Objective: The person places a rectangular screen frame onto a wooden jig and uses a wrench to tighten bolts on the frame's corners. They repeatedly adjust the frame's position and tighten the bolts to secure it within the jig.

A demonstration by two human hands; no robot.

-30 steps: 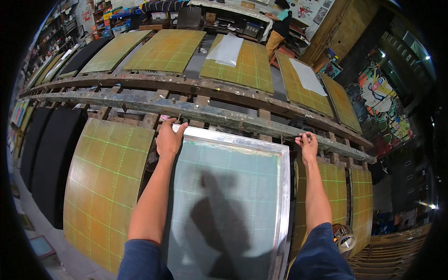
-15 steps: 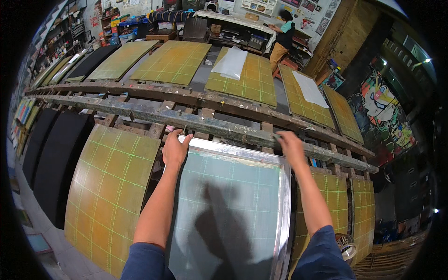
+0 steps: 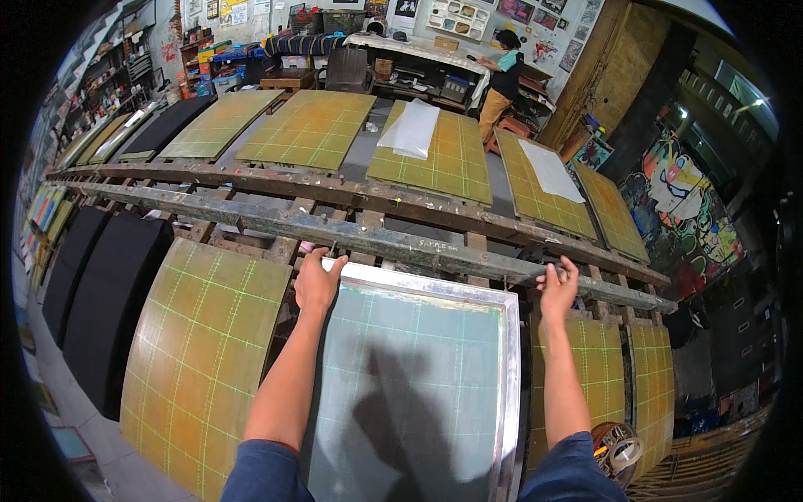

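Observation:
A silk-screen frame with a pale metal border and blue-grey mesh lies before me over a board. My left hand grips its far left corner, thumb near the top bar and fingers bent beside a small upright bolt at the rail. Beyond the frame's far right corner, my right hand is at the long grey rail, apart from the frame. Its thumb and fingers are curled together against the rail's edge; what is between them is too small to make out. My shadow falls across the mesh.
Yellow-green boards with bright grid lines flank the frame; more stand beyond a second rail. White sheets lie on two far boards. Tape rolls sit near my right elbow. A person stands at the back table.
My right hand has moved right along the rail, away from the frame's corner, and its fingers now point up. My left hand stays at the left corner. The view has shifted slightly.

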